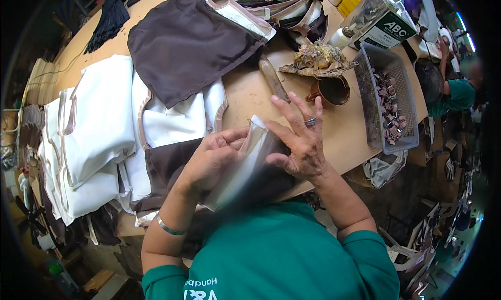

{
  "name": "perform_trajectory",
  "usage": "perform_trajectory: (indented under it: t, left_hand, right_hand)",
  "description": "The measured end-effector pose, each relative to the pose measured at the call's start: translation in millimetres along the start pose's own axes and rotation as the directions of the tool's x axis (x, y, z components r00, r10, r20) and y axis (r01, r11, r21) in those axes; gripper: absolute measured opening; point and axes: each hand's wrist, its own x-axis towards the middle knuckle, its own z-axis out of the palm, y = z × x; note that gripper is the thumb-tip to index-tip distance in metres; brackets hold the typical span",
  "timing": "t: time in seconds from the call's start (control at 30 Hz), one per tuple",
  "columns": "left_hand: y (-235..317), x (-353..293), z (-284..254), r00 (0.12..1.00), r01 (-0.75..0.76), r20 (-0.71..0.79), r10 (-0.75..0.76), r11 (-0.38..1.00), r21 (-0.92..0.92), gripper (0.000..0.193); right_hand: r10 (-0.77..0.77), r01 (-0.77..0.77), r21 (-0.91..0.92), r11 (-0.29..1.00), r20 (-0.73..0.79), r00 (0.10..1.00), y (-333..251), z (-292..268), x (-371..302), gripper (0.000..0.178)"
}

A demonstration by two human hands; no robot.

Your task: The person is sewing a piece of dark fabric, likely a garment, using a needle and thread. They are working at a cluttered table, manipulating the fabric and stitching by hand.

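Note:
Over the table's near edge, my left hand (pixel 213 158) pinches the side of a white fabric piece (pixel 235 182) with a beige edge strip and dark brown lining. Its lower part is smeared by motion. My right hand (pixel 301 146), wearing a ring, has its fingers spread just right of the piece's upper corner. The thumb lies close to the dark lining, though I cannot tell whether it touches. Beyond the left hand are more white panels (pixel 175 120) with beige edges, partly covered by a dark brown cloth (pixel 185 41).
White panels (pixel 99 122) are stacked at the left. Past my right hand lie a worn rod-shaped tool (pixel 273 78), a brown mug (pixel 313 95), a crusted yellowish lump (pixel 321 59) and a white bottle (pixel 341 38). Farther right, a grey plastic basket (pixel 373 117) holds small pieces; behind stands a tin (pixel 386 20).

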Motion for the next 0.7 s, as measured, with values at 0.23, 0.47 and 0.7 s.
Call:
perform_trajectory:
  t: [0.23, 0.47, 0.7]
  left_hand:
    - [-0.8, -4.6, -3.8, 1.0, 0.009, 0.01, -0.009, 1.0, -0.028, 0.054]
    - [16.4, -22.2, 4.6, 0.97, -0.245, 0.041, 0.241, 0.951, 0.188, 0.06]
    - [-16.1, -64.5, -17.2, 0.963, -0.241, 0.196, 0.187, 0.259, 0.935, 0.061]
  right_hand:
    - [0.027, -0.036, 0.163, 0.986, 0.057, 0.998, -6.8, 2.8, 11.5, 0.066]
    - [0.278, -0.246, 0.937, 0.247, 0.175, 0.945, -20.8, -14.0, 25.7, 0.064]
    - [0.472, -0.025, 0.99, 0.137, -0.044, 0.88, -15.5, -40.7, 59.6, 0.064]
